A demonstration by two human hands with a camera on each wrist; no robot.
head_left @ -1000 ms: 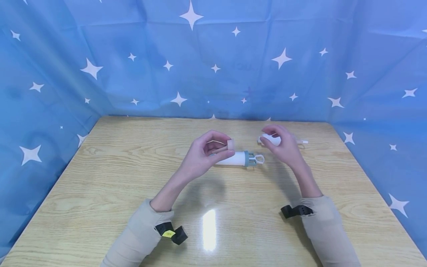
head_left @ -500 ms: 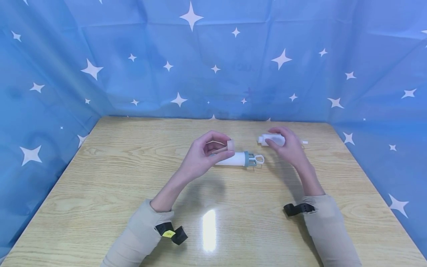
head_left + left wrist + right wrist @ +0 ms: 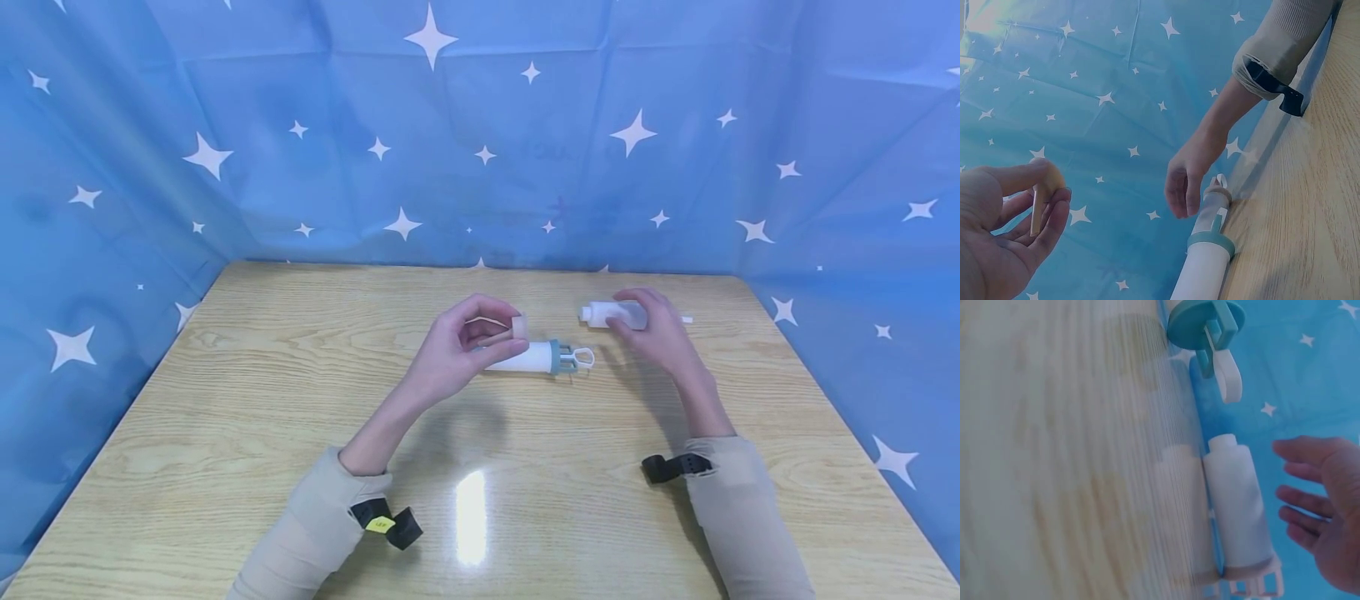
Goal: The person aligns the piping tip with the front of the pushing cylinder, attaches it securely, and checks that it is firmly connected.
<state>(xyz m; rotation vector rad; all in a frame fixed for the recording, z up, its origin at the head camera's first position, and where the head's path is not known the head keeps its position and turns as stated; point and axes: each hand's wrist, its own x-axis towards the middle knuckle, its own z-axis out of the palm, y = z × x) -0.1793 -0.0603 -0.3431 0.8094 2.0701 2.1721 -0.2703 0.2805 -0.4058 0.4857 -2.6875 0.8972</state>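
My left hand [image 3: 446, 358] pinches a small pale cap-like piece [image 3: 519, 326] between thumb and fingers, held above the table; its thin edge [image 3: 1036, 212] shows in the left wrist view. Behind that hand lies a white tube [image 3: 534, 357] with a teal collar and a white loop at its right end. My right hand [image 3: 663, 340] hovers over a white bottle-like cylinder [image 3: 603, 314] with a narrow neck, which lies on its side. In the right wrist view, the relaxed fingers stand apart from this cylinder [image 3: 1238, 500]. Its far end is partly hidden by the hand.
A wood-grain table [image 3: 262, 433] carries these things. A blue curtain [image 3: 480, 100] with white stars hangs at the back and both sides. Each sleeve bears a black wrist camera, the left [image 3: 386, 521] and the right [image 3: 675, 467].
My right hand has shifted a little to the right along the white cylinder, uncovering more of its neck end. The left hand and its pale piece have stayed in place.
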